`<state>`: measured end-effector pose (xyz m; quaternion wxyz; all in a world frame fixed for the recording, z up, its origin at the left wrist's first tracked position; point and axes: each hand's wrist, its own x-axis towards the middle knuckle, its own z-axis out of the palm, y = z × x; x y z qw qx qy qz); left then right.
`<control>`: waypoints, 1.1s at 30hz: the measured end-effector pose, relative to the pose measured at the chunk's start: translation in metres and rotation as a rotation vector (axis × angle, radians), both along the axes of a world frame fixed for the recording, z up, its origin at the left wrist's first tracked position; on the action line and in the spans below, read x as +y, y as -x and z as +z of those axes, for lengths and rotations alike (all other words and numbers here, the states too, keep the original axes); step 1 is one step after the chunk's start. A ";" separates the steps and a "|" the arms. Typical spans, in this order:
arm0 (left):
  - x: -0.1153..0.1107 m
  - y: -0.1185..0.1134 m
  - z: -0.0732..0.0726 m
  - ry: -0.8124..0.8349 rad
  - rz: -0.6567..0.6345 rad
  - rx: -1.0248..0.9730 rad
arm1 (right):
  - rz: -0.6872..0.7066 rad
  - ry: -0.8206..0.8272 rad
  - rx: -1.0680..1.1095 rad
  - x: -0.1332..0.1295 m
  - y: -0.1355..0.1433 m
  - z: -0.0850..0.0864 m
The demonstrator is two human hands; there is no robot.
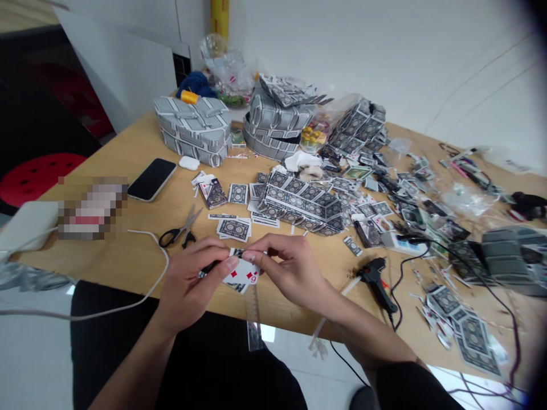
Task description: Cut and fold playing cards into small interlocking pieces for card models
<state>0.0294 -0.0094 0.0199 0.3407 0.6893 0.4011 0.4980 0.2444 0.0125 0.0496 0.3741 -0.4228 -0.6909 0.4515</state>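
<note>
A playing card [244, 273], with red diamonds showing, is held between both hands over the table's near edge. My left hand [192, 279] is closed on its left side, thumb on the card's face. My right hand [288, 265] pinches the top edge, where a strip of dark patterned back shows. Another patterned card lies partly hidden beneath it. Just below, a clear ruler [253, 330] sticks out over the table edge. Black-handled scissors [182, 230] lie beyond my left hand, and a small stack of cards [233, 229] sits beyond both hands.
A box-like form made of cards [301, 202] stands mid-table, with grey card-covered boxes [192, 134] behind. Right of my right hand lies a black glue gun [378, 285] with its cord. Loose cards and scraps cover the right side. A phone [152, 179] and white cable [164, 267] lie left.
</note>
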 end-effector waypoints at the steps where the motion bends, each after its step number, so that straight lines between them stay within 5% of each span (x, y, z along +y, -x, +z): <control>1: 0.000 0.000 0.000 -0.002 0.001 0.001 | 0.000 0.004 -0.004 0.000 -0.001 0.000; 33: -0.003 0.000 -0.003 0.032 0.052 -0.060 | 0.057 -0.009 -0.077 0.004 -0.002 0.003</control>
